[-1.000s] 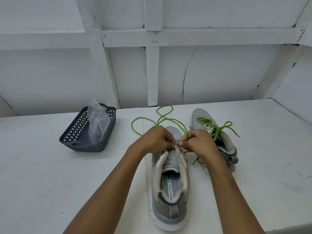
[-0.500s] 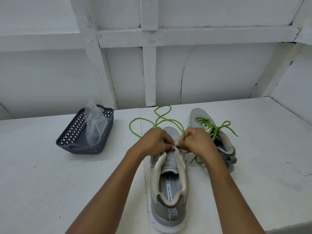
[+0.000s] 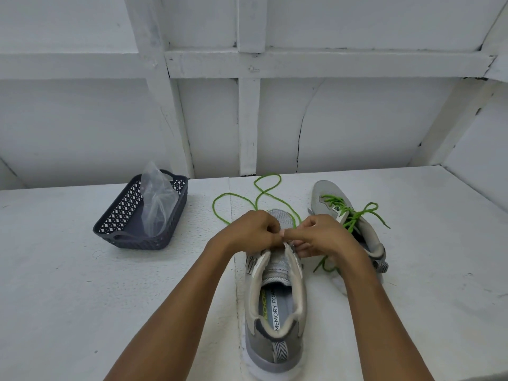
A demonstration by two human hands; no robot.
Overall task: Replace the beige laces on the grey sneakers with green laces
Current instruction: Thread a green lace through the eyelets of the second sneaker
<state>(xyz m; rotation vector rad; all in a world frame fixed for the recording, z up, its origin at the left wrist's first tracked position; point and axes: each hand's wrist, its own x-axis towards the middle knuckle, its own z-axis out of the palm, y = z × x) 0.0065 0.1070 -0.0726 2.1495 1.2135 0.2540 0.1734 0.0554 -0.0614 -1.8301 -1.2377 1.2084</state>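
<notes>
A grey sneaker (image 3: 275,312) lies in front of me on the white table, heel towards me and toe pointing away. My left hand (image 3: 254,231) and my right hand (image 3: 320,235) meet over its eyelets near the toe, fingertips pinched together on the green lace (image 3: 264,192). That lace loops loosely across the table behind the toe. The eyelets and the pinched part of the lace are hidden under my fingers. A second grey sneaker (image 3: 368,235) lies to the right, threaded with a tied green lace (image 3: 347,215).
A dark perforated plastic basket (image 3: 123,229) stands at the left with a clear plastic bag (image 3: 158,199) in it. A white panelled wall closes off the back of the table, and the table's right edge runs along another white wall.
My hands have stayed on the near sneaker's eyelets, fingertips drawing closer together. The whole scene sits slightly lower and left as my head shifts. The lace loops barely moved.
</notes>
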